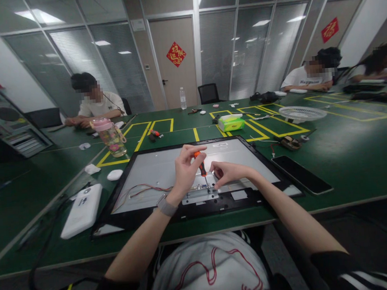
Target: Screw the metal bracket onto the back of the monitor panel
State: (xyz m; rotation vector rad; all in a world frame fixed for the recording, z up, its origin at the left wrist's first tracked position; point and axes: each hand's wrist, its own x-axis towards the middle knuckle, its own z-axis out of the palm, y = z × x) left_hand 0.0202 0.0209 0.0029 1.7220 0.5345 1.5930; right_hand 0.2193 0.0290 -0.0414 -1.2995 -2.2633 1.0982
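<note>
An orange and black screwdriver (201, 164) stands nearly upright, its tip down on a metal bracket (200, 196) near the front edge of a flat display panel (148, 166). My left hand (186, 167), with a grey watch band at the wrist, is closed around the screwdriver's handle. Beside the shaft, my right hand (227, 172) has thumb and fingers curved toward the bracket; whether anything small sits between them cannot be made out. The panel lies flat in a black frame, and thin coloured wires (143, 187) run across its left part to the bracket.
A white power bank (82, 211) and a white mouse-like object (115, 174) lie left. A phone (301, 174) lies right. Beyond are a pink-lidded bottle (111, 137), a green tissue pack (231, 122), a white fan grille (302, 113) and a water bottle (182, 98). Several people sit across the table.
</note>
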